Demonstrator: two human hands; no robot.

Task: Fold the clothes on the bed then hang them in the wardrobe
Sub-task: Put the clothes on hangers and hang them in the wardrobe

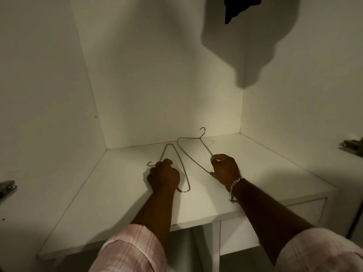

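Take the shelf [255,163] as your reference. Two wire hangers lie on it, toward its back wall, side by side and close together.

Your left hand [164,178] is curled over the left hanger [177,161], gripping it near the neck; the hook sticks out just left of the knuckles. This hanger's long axis runs from the back wall toward the shelf's front edge, and its rounded near corner lies just right of your wrist.

Your right hand [225,167] pinches the right hanger [193,152] at its near corner, with thumb and fingers closed on the wire. Its long axis runs away from the hand, back and leftward, and the hook stands raised close to the back wall.

Each hand is on its own hanger, so judge the next move as a lift toward you, off the shelf.

A dark garment [238,7] hangs above the shelf, right of centre. Hinges show on both side walls. No bed is in view.
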